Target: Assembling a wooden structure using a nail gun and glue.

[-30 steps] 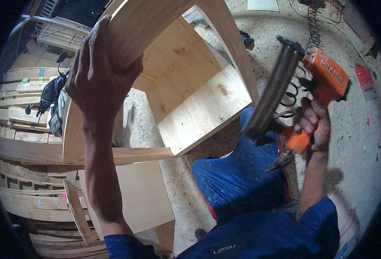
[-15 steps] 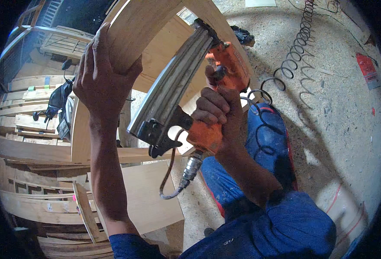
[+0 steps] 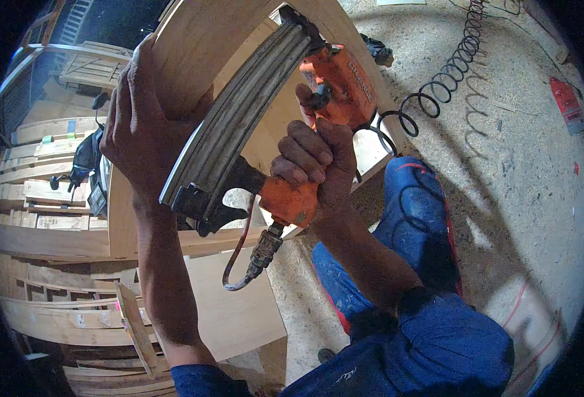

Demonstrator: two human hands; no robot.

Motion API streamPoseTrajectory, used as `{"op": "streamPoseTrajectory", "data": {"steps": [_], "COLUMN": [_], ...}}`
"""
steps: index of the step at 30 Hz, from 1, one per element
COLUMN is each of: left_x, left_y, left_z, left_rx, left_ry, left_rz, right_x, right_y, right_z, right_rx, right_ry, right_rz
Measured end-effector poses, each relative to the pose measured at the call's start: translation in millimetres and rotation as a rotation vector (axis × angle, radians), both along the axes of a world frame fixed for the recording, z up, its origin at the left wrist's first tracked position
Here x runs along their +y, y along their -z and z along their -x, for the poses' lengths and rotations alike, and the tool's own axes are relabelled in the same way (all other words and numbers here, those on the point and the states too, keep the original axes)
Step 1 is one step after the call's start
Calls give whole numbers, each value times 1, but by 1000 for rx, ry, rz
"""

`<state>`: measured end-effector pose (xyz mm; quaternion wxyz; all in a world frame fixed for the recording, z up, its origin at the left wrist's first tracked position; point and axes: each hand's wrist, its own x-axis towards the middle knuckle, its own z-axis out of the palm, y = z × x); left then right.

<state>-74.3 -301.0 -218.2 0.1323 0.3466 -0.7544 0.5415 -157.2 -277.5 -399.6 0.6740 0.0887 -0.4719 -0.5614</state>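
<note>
An orange nail gun point(image 3: 348, 86) with a long ribbed metal magazine is in my right hand point(image 3: 315, 159), whose fingers wrap round the handle. Its nose touches or lies just over the upper part of a wooden frame point(image 3: 335, 40); I cannot tell which. From the handle's lower end an air fitting point(image 3: 265, 251) leads into a thin hose. My left hand point(image 3: 147, 122) grips the edge of a wide pale wooden board point(image 3: 202, 56), which belongs to that frame. The magazine hides part of the left hand's thumb side and the frame's inside.
A black coiled air hose point(image 3: 431, 99) runs over the speckled floor on the right. Stacked wooden slats point(image 3: 47, 241) fill the left, with a dark bag-like thing point(image 3: 88, 159) among them. A flat plywood sheet point(image 3: 232, 308) lies below the frame. A red packet point(image 3: 565, 99) is at far right.
The nail gun and my right hand have shifted left and slightly up, the nose moving along the frame. My left hand has moved a little left, still gripping the board.
</note>
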Motion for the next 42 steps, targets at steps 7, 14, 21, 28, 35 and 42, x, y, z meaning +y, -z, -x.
{"op": "streamPoseTrajectory", "data": {"steps": [7,14,21,28,35,42], "left_x": [-3,4,7,-2,-8,-11], "left_y": [-1,-2,-2,-1,4,5], "left_z": [-3,5,13,-3,-13,-14], "left_rx": [31,-24,-6,-8,97,68], "left_ry": [84,-15,-62,-56,81,129], "left_rz": [43,-13,-30,-12,-14,14], "right_x": [0,-1,-2,-2,2,27], "right_y": [-4,-1,2,3,16,64], "right_z": [2,6,4,5,12,34], "right_rx": [7,44,33,126,211,323], "right_ry": [-18,-37,-39,-11,-1,-70], "right_rz": [9,3,1,-13,-54,-234]}}
